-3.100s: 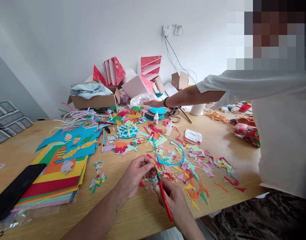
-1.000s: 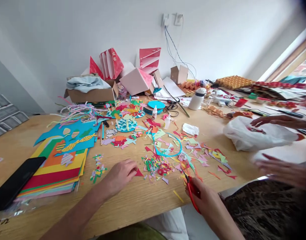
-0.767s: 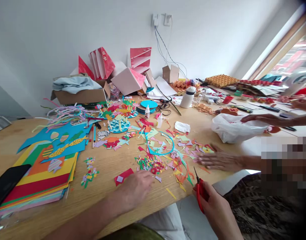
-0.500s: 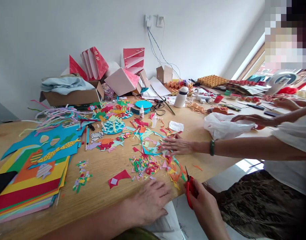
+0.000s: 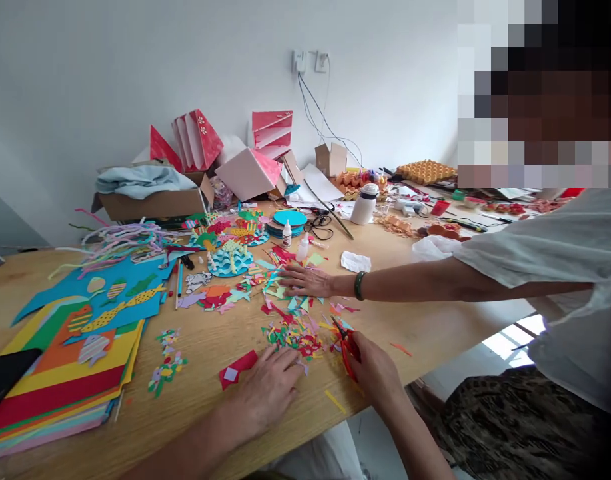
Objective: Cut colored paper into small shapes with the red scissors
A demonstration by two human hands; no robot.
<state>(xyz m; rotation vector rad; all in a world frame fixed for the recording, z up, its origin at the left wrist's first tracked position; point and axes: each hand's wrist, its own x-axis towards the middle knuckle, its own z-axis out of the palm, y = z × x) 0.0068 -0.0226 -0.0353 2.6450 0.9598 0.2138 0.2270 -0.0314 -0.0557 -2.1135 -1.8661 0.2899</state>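
Note:
My left hand (image 5: 268,388) lies palm down with its fingers stretched out, at the near edge of a heap of small colourful paper scraps (image 5: 291,337). Beside its fingers is a piece of red paper (image 5: 245,365) bearing a pale purple square (image 5: 230,375). Red-handled scissors (image 5: 346,347) are in my right hand (image 5: 378,373), their dark tips pointing away toward larger paper offcuts (image 5: 300,305). Another person's hand (image 5: 308,280), with a dark green bracelet (image 5: 359,285) on the wrist, rests flat over those offcuts.
Stacked coloured paper (image 5: 60,400) with paper fish lies left, near pens (image 5: 178,280). Farther back stand glue bottles (image 5: 286,235), blue discs (image 5: 289,219), a wavy blue paper piece (image 5: 229,260) and a white bottle (image 5: 364,205). The person's arm (image 5: 415,283) reaches across from the right.
My left hand has moved forward and left onto the scraps. My right hand has brought the scissors left, over the table. The other person's hand has shifted left across the offcuts as they lean in.

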